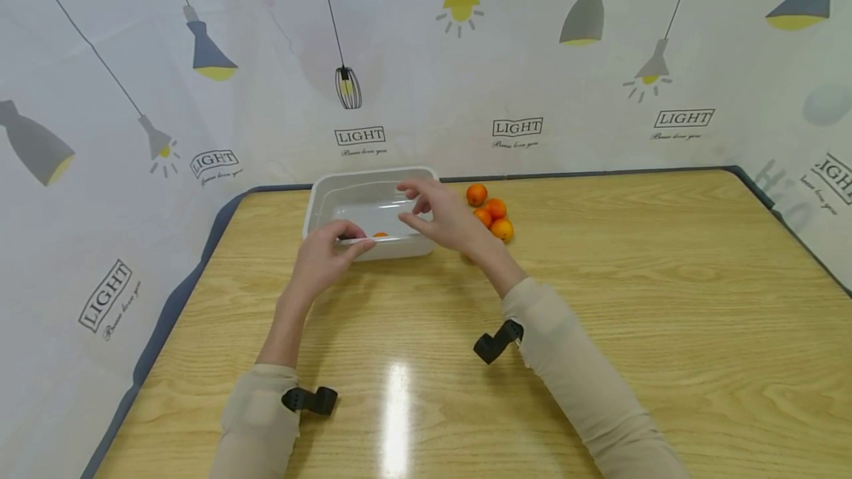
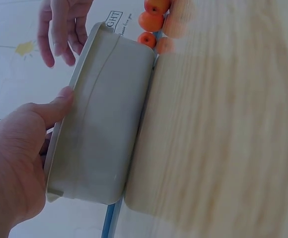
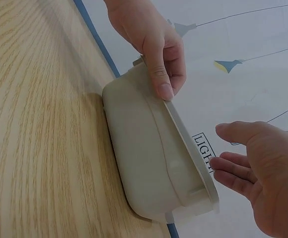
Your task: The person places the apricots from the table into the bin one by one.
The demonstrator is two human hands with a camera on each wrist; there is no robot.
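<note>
A white plastic tub (image 1: 319, 198) stands at the table's far left; a small orange fruit (image 1: 380, 234) shows inside by its near wall. My left hand (image 1: 351, 236) pinches the near rim, thumb outside and fingers over the edge, as the left wrist view (image 2: 54, 124) and the right wrist view (image 3: 159, 74) confirm. My right hand (image 1: 416, 205) hovers over the tub's right side with straight, spread fingers and holds nothing (image 3: 218, 148). The tub's outer wall (image 2: 104, 129) rests on the table.
Several oranges (image 1: 490, 213) lie in a cluster just right of the tub, also visible in the left wrist view (image 2: 151, 22). The wooden table (image 1: 599, 301) has a dark edge. A lamp-printed curtain (image 1: 100, 168) stands close behind and on both sides.
</note>
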